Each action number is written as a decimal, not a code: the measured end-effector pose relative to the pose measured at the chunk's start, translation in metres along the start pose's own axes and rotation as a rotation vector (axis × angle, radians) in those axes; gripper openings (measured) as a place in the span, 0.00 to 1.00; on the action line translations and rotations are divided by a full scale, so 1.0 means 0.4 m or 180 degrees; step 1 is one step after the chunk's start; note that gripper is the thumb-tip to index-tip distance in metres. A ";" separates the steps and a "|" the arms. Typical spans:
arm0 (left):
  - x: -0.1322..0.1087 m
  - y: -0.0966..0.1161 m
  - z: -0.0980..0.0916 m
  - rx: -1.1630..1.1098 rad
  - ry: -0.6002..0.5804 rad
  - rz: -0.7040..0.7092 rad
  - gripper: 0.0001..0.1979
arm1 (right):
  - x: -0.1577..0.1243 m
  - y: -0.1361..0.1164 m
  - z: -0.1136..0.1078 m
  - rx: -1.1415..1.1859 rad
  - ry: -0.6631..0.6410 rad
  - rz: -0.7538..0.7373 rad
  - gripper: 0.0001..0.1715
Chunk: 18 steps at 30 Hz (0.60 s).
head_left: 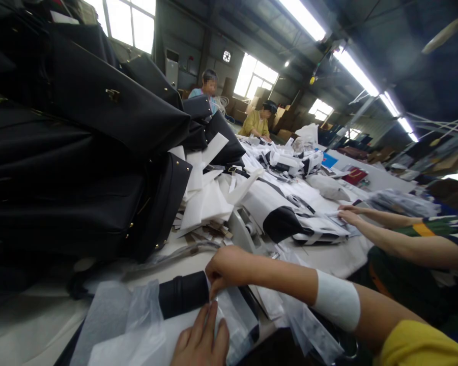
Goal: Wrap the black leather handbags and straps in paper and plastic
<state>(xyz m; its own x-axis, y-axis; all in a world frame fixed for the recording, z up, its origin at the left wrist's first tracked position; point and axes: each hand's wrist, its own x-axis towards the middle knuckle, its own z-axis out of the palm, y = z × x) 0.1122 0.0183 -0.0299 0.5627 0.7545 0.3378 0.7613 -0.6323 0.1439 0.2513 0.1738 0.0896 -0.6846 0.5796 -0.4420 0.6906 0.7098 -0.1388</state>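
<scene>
A black leather-like piece (pixel 183 294), perhaps part of a bag, lies in front of me among white sheets (pixel 137 338) and clear plastic wrap (pixel 145 300). My right hand (pixel 229 269) bends over its right end, fingertips pinched on the plastic wrap there; a pale band circles that forearm. Just below, my left hand (pixel 204 338) rests with fingers stretched out on the white sheet, its fingertips close to the right hand's. A grey foam sheet (pixel 99 317) lies under the wrapping on the left. The rest of the black piece is hidden by the wrapping.
Black bags (pixel 99 96) are piled high at left. White foam pieces (pixel 206 203) and a partly wrapped black bag (pixel 280 222) lie beyond my hands. At right, a co-worker's hands (pixel 349 214) touch wrapped goods. Two more people work at the far end.
</scene>
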 end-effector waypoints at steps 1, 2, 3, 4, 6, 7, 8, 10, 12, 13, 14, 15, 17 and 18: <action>0.000 -0.003 0.001 -0.0044 -0.0039 0.0068 0.16 | 0.001 -0.002 0.016 0.0047 -0.0051 0.0100 0.18; 0.002 -0.006 -0.002 -0.0101 -0.0096 0.0116 0.16 | 0.004 -0.001 0.030 0.0044 -0.0055 0.0187 0.18; 0.005 -0.006 -0.010 -0.0167 -0.0171 0.0127 0.16 | 0.007 0.001 0.039 0.0045 -0.0004 0.0241 0.17; 0.009 -0.005 -0.022 -0.0240 -0.0258 0.0087 0.16 | 0.009 0.002 0.044 0.0062 0.0091 0.0271 0.16; 0.021 0.003 -0.054 -0.0387 -0.0452 -0.0109 0.16 | 0.002 -0.003 0.047 0.0112 0.0356 0.0357 0.13; 0.027 0.009 -0.072 -0.0459 -0.0532 -0.0214 0.16 | -0.009 -0.012 0.047 0.0143 0.0512 0.0413 0.11; 0.033 0.015 -0.089 -0.0527 -0.0597 -0.0320 0.16 | -0.025 -0.026 0.049 0.0167 0.0657 0.0457 0.11; 0.040 0.028 -0.115 -0.0644 -0.0684 -0.0504 0.15 | -0.069 -0.065 0.064 0.0378 0.1045 0.0433 0.11; 0.042 0.036 -0.131 -0.0729 -0.0721 -0.0612 0.15 | -0.117 -0.111 0.100 0.0880 0.1540 0.0240 0.13; 0.042 0.038 -0.135 -0.0771 -0.0723 -0.0629 0.15 | -0.138 -0.133 0.124 0.1193 0.1783 0.0127 0.15; 0.041 0.040 -0.139 -0.0815 -0.0715 -0.0627 0.17 | -0.154 -0.151 0.151 0.1503 0.1997 0.0042 0.18; 0.040 0.041 -0.142 -0.0872 -0.0705 -0.0624 0.18 | -0.165 -0.164 0.178 0.1769 0.2150 0.0001 0.20; 0.041 0.040 -0.151 -0.0982 -0.0680 -0.0642 0.20 | -0.173 -0.178 0.226 0.2138 0.2311 0.0036 0.23; 0.042 0.039 -0.156 -0.1013 -0.0666 -0.0660 0.20 | -0.171 -0.180 0.244 0.2284 0.2369 0.0068 0.25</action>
<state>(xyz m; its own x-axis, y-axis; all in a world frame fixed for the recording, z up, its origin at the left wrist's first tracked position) 0.1135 0.0099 0.0363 0.4864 0.8700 0.0802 0.7464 -0.4615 0.4795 0.2714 0.0440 0.0434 -0.4732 0.8633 0.1756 0.5138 0.4323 -0.7410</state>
